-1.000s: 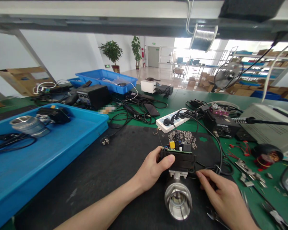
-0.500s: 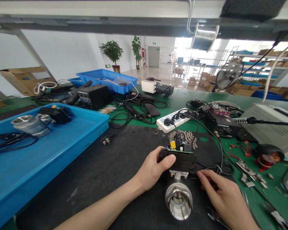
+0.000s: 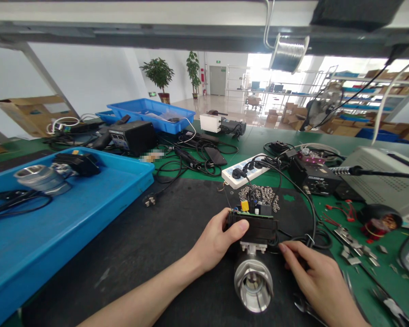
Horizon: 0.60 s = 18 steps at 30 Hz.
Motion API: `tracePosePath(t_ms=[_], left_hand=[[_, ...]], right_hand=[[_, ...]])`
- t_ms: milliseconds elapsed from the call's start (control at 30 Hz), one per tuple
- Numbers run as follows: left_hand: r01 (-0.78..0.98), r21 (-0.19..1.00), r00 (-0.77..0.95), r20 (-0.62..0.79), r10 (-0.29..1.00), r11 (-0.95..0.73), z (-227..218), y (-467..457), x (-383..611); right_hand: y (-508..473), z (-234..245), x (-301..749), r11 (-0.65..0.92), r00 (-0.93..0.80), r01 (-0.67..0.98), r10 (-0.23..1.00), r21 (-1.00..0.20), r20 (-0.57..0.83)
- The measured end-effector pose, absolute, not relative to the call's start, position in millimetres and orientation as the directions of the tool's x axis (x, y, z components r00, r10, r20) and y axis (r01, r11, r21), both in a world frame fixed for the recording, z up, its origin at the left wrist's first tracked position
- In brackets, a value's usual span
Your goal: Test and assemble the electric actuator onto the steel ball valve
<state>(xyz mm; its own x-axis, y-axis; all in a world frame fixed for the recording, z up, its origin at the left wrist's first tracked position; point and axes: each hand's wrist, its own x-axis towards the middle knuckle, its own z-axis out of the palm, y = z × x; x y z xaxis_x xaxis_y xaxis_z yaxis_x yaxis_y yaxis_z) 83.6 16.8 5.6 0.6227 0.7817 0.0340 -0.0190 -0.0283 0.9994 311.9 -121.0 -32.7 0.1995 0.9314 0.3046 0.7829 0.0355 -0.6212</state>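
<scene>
An electric ball valve (image 3: 253, 290) sits on the black mat, its round steel opening facing me. Its black actuator housing (image 3: 255, 229) is uncovered on top, where a green circuit board (image 3: 259, 214) with a yellow component and several wires shows. My left hand (image 3: 221, 236) grips the housing from the left, thumb lying across the near face. To the right of the housing, my right hand (image 3: 310, 268) has thumb and forefinger pinched at a black cable (image 3: 322, 238); the curled fingers partly hide the contact. A wrench (image 3: 303, 305) lies just below that hand.
Many small ring terminals (image 3: 259, 195) lie behind the valve, near a white power strip (image 3: 243, 171). A blue tray (image 3: 122, 195) with another valve (image 3: 42, 178) stands left. A soldering station (image 3: 316, 179), metal pieces (image 3: 354, 252) and pliers (image 3: 391, 306) are on the right.
The view has shifted very slightly. Both hands and the valve keep the same positions.
</scene>
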Motion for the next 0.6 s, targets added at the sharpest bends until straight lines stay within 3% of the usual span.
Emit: tracePosePath(t_ms=[600], left_hand=[[-0.074,0.996,0.682,0.092,0.726,-0.056,13.6,9.5,79.6]], right_hand=[[-120.4,-32.1,314.9,0.062,0.161,0.794,0.938,-0.604,0.307]])
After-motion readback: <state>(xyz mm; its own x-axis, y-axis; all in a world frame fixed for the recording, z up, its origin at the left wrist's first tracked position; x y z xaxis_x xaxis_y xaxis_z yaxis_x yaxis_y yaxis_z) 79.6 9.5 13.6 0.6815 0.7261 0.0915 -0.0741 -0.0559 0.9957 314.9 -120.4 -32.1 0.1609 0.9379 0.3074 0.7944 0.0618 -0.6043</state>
